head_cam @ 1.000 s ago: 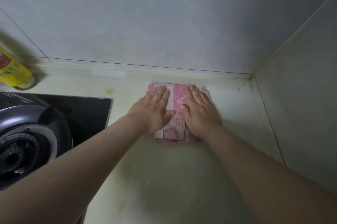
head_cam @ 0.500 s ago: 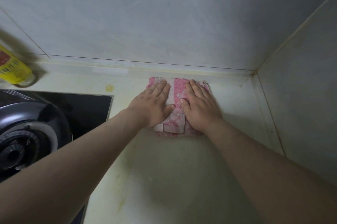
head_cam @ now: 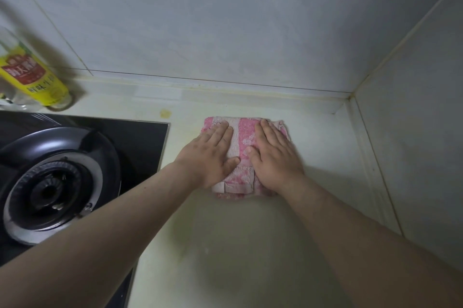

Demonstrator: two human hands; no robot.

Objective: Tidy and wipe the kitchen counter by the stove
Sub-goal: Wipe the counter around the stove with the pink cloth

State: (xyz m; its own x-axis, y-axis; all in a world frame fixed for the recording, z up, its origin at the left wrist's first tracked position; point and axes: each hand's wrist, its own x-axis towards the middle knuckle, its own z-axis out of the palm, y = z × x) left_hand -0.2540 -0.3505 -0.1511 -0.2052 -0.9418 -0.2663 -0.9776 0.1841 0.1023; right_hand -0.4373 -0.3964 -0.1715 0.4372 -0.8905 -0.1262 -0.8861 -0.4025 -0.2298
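A folded pink and white cloth (head_cam: 242, 141) lies flat on the pale counter (head_cam: 250, 245), to the right of the stove and a short way in front of the back wall. My left hand (head_cam: 209, 154) presses on the cloth's left half with straight fingers. My right hand (head_cam: 274, 154) lies flat on its right half, thumb tip near the left thumb. Both palms cover most of the cloth; its middle strip and near edge show between them.
A black gas stove (head_cam: 62, 177) with a round burner fills the left side. A yellow-labelled bottle (head_cam: 30, 77) stands behind it by the tiled wall. A small yellow stain (head_cam: 165, 114) marks the counter near the stove corner. The side wall (head_cam: 413, 132) closes the right.
Both hands with the cloth slid away from me toward the back wall, then came slightly back. My head has shifted, so the stove and bottle sit more in view.
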